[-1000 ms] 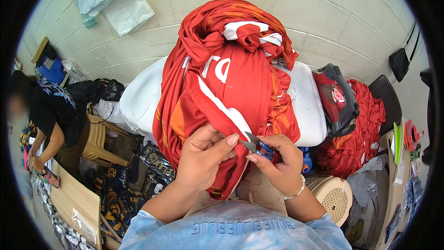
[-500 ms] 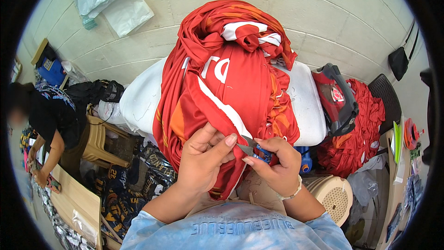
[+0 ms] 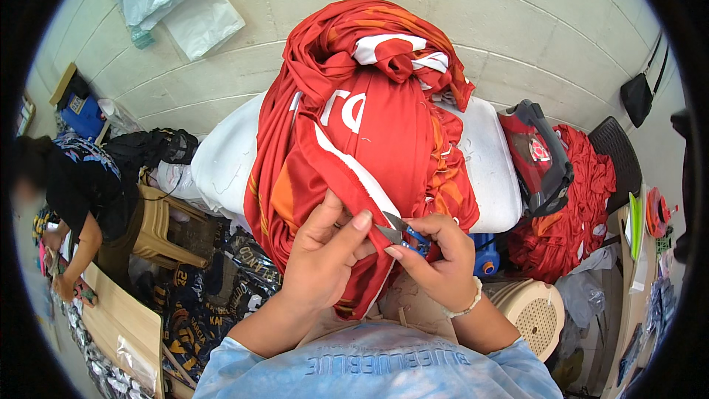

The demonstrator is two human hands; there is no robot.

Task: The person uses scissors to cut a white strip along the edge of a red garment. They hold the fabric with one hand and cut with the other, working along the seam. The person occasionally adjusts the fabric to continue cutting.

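Note:
A large heap of red fabric (image 3: 388,144) with orange and white patches is piled in front of me and hangs down toward my lap. My left hand (image 3: 325,255) pinches the fabric's edge near its white strip (image 3: 353,166), thumb against fingers. In my right hand (image 3: 443,255) is a small pair of thread snips (image 3: 419,242) with blue handles. Its grey blades point left and stand apart at the fabric edge, close to my left fingertips. Part of the handles is hidden by my right fingers.
Under the heap is a white padded board (image 3: 491,166). A grey and red clothes iron (image 3: 535,151) stands to its right, beside more red fabric (image 3: 565,210). A beige plastic stool (image 3: 535,318) is at lower right. At left, a person (image 3: 85,185) works near a tan chair (image 3: 166,225).
The snips' blades have spread wider apart at the fabric edge. Both my hands stay almost in place, and the fabric heap has not moved.

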